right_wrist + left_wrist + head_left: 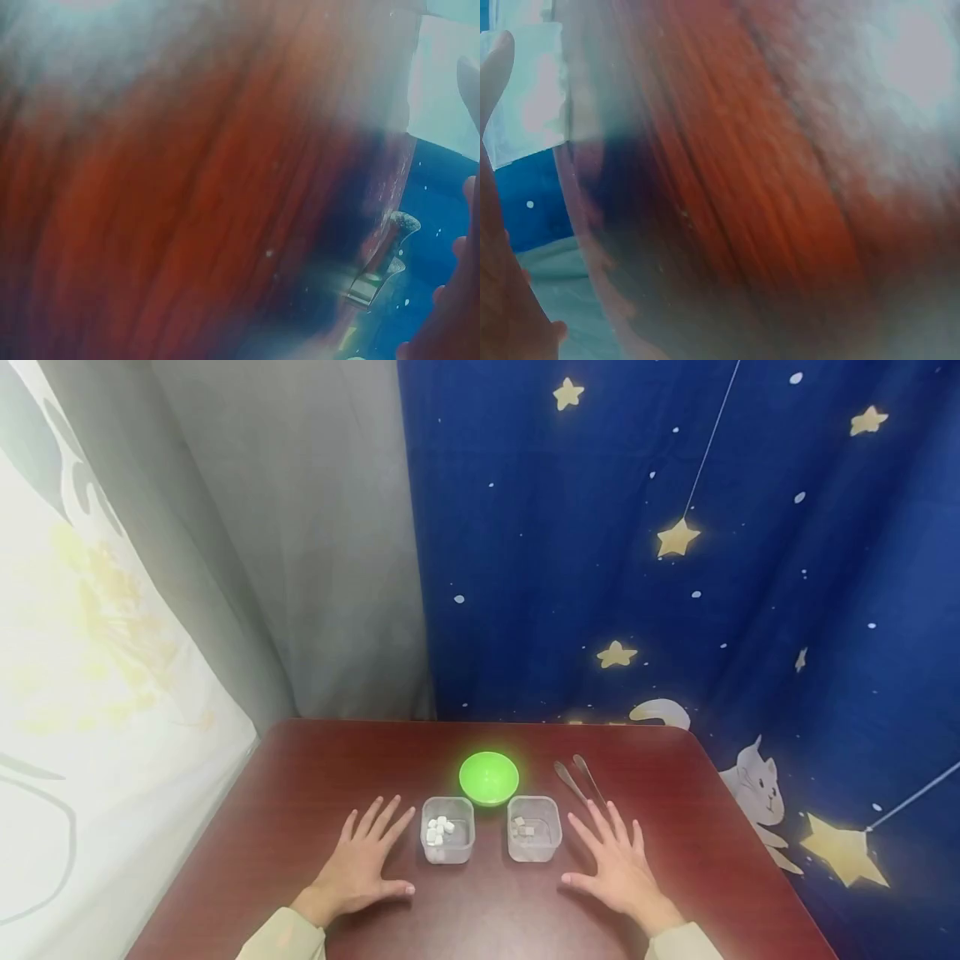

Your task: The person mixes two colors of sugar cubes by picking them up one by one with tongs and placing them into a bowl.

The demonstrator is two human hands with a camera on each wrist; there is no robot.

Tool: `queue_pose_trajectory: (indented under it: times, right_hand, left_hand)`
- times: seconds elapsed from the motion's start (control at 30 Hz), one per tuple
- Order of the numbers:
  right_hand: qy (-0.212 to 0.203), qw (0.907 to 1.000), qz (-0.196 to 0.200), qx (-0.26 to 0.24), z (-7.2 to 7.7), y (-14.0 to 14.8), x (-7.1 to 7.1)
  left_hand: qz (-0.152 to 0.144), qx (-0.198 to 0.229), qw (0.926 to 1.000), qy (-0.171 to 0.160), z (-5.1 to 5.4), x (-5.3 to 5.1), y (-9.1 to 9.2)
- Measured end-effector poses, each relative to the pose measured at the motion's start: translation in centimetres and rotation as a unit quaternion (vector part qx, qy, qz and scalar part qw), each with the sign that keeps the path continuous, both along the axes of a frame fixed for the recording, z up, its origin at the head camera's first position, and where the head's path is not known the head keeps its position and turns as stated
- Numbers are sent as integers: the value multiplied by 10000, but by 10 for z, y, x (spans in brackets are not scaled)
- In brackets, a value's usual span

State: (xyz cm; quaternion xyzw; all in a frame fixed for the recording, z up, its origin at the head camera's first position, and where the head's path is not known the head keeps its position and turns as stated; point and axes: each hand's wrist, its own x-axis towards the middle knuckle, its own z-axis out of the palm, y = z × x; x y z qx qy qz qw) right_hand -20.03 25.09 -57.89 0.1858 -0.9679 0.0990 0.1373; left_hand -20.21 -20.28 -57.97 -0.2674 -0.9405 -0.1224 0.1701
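Observation:
Spread flat with fingers apart, my left hand (358,867) lies on the table beside a clear square container (456,855) of small white cubes (437,831). My right hand (621,867) mirrors it, to the right of a second clear container (538,855) with a few brownish cubes (528,832). Neither hand holds anything. Behind the two containers stands a bright green bowl (489,777), with nothing seen inside. Two metal utensils (573,782) lie past the right fingertips, their near ends hidden by that hand; their kind cannot be told. Both wrist views show a thumb near a container.
The dark red wooden table (315,777) has rounded far corners. A blue curtain (525,568) with stars hangs behind it, beside a grey curtain (315,543). A pale curtain (97,735) hangs along the left side.

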Motion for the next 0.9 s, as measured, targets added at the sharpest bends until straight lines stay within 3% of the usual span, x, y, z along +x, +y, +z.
queue_pose_trajectory:
  times: [0.33,0.6,0.9]
  right_hand:
    - [-2,9999,-84,-74,-1,6,-5]
    - [-94,9994,-200,-267,1,8,-11]
    - [7,9986,-318,-429,0,7,-22]
  left_hand:
    - [-65,358,9993,52,17,-3,9]
    - [-119,666,9977,-28,19,-4,17]
    - [-260,1079,9938,108,31,-8,36]
